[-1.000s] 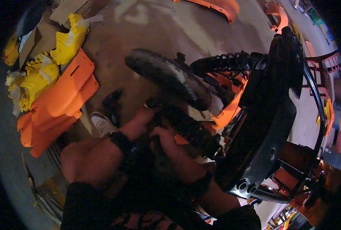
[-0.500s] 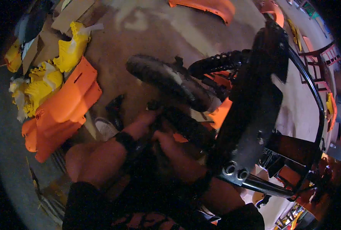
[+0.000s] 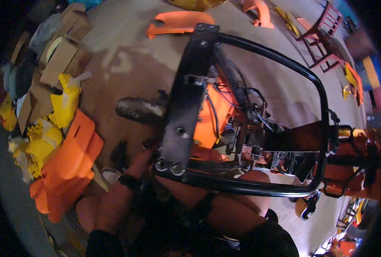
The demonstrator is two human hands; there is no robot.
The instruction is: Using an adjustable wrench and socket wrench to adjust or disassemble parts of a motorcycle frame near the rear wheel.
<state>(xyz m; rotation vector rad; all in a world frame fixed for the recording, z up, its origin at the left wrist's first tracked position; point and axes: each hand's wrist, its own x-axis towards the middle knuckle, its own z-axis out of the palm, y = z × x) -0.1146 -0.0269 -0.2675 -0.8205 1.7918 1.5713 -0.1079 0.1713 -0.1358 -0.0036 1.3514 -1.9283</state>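
Observation:
A partly stripped vehicle stands before me, with a black tubular frame [image 3: 317, 81] and a flat black plate [image 3: 182, 111] crossing its near left side. Left of the plate a dark, dusty tyre [image 3: 139, 110] sticks out. My left hand [image 3: 146, 156], with a black band at the wrist, reaches to the lower left side of the plate; its fingers are dark and mostly hidden. My right hand [image 3: 164, 182] is close by, largely covered by the plate's lower end with its two round sleeves. What either hand holds does not show. An orange body panel [image 3: 214, 115] and loose cables sit inside the frame.
Orange panels [image 3: 68, 165] and yellow plastic parts [image 3: 66, 100] lie on the left, near cardboard [image 3: 58, 64]. Another orange panel [image 3: 179, 23] rests on the far floor. A dark red chair [image 3: 325, 40] stands far right. A yellow and black helmet-like object [image 3: 305, 207] lies lower right.
My view has shifted, and the black frame and plate now appear farther left, covering more of the tyre and my right hand. Both hands stay close together, low beside the vehicle.

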